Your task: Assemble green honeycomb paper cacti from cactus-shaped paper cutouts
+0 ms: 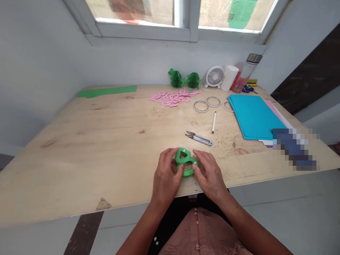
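Note:
A green paper cut-out (pixel 188 173) with two openings, like a figure eight, lies near the front edge of the table. Small white tape pieces show on its top and right side. My left hand (pixel 168 171) curls round its left side, thumb on the lower loop and fingers at the upper one. From the right, my right hand (pixel 209 171) grips its edge with the thumb by a white piece. Just beyond my hands lie thread snips (pixel 199 138) with pale blue handles, and a white pen (pixel 214 122) is behind them.
Rolls of tape (pixel 201 111), pink paper cut-outs (pixel 170 98), and green honeycomb paper figures (pixel 176 78) are farther back. A small fan (pixel 215 77) and a glass bottle (pixel 245 74) stand by the wall. Blue sheets (pixel 256 115) are stacked right; a green strip (pixel 107 91) lies back left.

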`<action>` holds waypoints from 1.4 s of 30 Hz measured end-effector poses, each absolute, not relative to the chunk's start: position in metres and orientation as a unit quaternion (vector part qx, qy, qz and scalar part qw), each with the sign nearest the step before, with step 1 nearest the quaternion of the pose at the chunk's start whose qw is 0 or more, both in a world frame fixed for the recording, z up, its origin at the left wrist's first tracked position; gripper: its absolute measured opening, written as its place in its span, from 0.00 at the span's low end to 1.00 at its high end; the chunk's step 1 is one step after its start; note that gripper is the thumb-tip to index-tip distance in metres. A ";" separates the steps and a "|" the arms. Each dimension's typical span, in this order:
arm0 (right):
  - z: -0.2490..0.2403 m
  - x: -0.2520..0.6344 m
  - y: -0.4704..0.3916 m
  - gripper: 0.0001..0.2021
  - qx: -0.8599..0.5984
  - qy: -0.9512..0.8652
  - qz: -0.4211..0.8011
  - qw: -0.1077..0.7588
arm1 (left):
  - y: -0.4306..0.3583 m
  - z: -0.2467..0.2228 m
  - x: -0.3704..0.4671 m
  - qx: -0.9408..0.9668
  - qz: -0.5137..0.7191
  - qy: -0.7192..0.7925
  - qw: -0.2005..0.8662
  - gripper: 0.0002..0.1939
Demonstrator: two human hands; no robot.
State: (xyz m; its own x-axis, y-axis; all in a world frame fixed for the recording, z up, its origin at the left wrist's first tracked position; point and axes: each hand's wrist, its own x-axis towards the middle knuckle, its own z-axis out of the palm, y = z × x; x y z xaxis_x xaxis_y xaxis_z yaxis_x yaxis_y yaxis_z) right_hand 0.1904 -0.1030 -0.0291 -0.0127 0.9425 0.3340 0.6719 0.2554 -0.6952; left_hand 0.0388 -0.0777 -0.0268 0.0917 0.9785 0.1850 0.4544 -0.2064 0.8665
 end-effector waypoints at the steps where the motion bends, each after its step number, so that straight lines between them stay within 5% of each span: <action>1: -0.029 0.191 -0.104 0.19 -0.582 -0.692 0.173 0.389 | -0.078 -0.029 0.037 0.699 0.385 0.538 0.270 0.19; 8: -0.028 0.189 -0.109 0.17 -0.593 -0.717 0.125 0.345 | -0.079 -0.040 0.033 0.801 0.353 0.474 0.101 0.13; 28: -0.026 0.178 -0.110 0.21 -0.597 -0.738 0.071 0.307 | -0.081 -0.049 0.030 0.802 0.368 0.462 0.091 0.15; 42: -0.018 0.168 -0.096 0.21 -0.577 -0.718 0.142 0.362 | -0.079 -0.042 0.027 0.771 0.384 0.482 0.162 0.15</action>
